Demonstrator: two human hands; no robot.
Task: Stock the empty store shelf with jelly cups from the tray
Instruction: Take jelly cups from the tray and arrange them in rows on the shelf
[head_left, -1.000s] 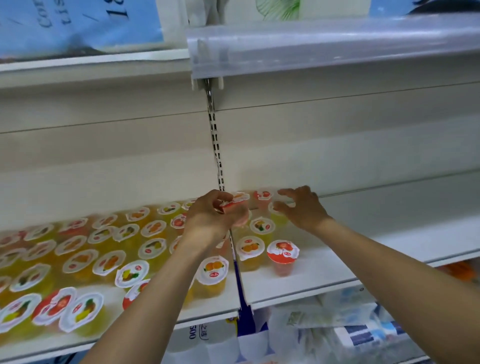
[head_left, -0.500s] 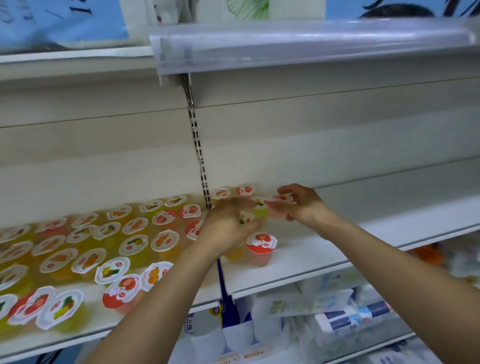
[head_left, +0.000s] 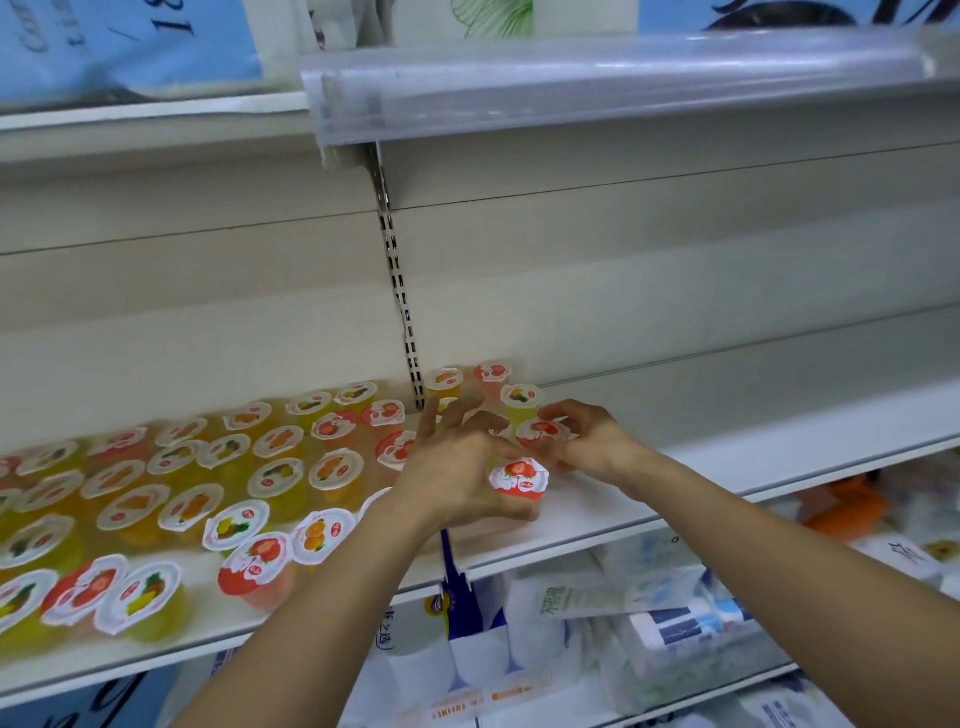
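The right hand pinches a red-lidded jelly cup on the shelf. The left hand, fingers spread and released, hovers just left of it; another red cup stands beside its thumb. Rows of cups fill the shelf leftward.

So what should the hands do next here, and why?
Probably the right hand should set down the red-lidded cup it pinches, just right of the yellow cup: that shelf section is bare rightward, while the left hand is open beside another red cup.
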